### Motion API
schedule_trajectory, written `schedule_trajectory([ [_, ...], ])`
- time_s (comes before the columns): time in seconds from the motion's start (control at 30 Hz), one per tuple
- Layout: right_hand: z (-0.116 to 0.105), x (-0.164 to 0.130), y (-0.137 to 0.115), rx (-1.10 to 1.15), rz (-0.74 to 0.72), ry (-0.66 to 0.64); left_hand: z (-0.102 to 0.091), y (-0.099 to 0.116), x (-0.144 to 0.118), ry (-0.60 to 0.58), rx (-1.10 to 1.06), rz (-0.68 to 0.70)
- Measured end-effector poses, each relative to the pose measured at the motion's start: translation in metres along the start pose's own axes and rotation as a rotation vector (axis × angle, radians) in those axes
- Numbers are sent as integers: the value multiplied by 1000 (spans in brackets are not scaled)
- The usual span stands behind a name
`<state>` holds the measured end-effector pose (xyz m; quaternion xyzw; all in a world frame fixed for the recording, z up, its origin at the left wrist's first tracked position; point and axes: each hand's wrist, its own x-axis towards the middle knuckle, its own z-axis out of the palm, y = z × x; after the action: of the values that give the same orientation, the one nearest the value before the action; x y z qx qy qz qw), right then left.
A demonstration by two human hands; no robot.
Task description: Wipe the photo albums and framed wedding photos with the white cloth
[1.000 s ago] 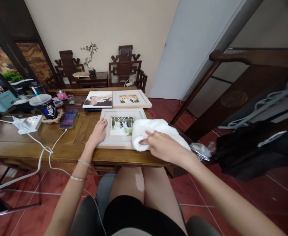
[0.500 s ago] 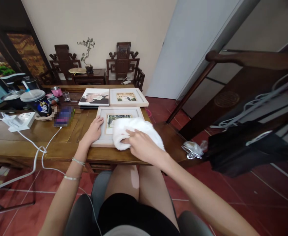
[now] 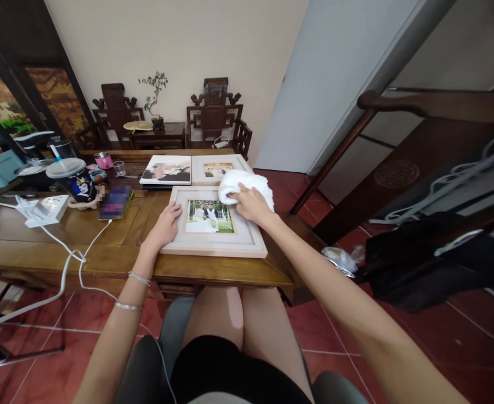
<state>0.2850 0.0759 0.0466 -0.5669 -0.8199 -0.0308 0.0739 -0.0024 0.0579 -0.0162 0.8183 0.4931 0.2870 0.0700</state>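
Observation:
A pale wooden picture frame (image 3: 175, 245) lies flat near the table's front edge, with a photo of two people in its middle. Along its left side rests my left hand (image 3: 165, 223), fingers on the border and holding the edge. My right hand (image 3: 253, 205) is closed on a folded white cloth (image 3: 247, 182), which covers the frame's upper right corner and touches the photo's corner. Behind it lie a second pale picture frame (image 3: 200, 163), partly hidden by the cloth, and a photo print (image 3: 167, 168) on a dark stack.
On the wooden table (image 3: 137, 235), a lidded cup (image 3: 76, 179), a phone (image 3: 115, 202) and a white power strip (image 3: 49, 210) with cables stand to the left. A small glass (image 3: 119, 168) is behind them. A wooden chair (image 3: 343, 151) stands at the right.
My right hand has moved the cloth from the frame's lower right up to its upper right corner, uncovering the photo. My left hand stays at the left edge.

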Motion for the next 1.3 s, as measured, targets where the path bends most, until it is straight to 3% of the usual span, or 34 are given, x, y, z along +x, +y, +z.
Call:
schedule_trajectory([
  [0.13, 5, 14, -6, -63, -98, 36, 0, 1, -1, 14, -5, -30],
  [0.27, 2, -22, -16, -77, -257, -5, 0, 3, -1, 21, -8, -46],
  [0.43, -42, -85, -36, 39, -348, -214, 0, 5, -1, 20, 6, -43],
  [0.53, -63, -101, -49, 188, -382, -340, 0, 5, -1, 16, 8, -35],
  [0.67, -49, -88, -57, 277, -399, -295, 0, 4, -1, 16, -14, -23],
  [0.83, -7, -28, -43, 2, -243, -95, 3, -2, -2, 23, -40, -10],
  [1.0, 4, 22, -29, -154, -115, -33, 4, -3, -3, 34, -37, -17],
  [1.1, 3, 16, -32, -187, -176, -69, 3, 0, -2, 28, -34, -41],
  [1.2, -6, -13, -38, -156, -263, -120, 4, 2, -2, 30, -44, -44],
  [1.3, -26, -47, -42, -44, -339, -267, 6, 0, -2, 41, -47, -26],
])
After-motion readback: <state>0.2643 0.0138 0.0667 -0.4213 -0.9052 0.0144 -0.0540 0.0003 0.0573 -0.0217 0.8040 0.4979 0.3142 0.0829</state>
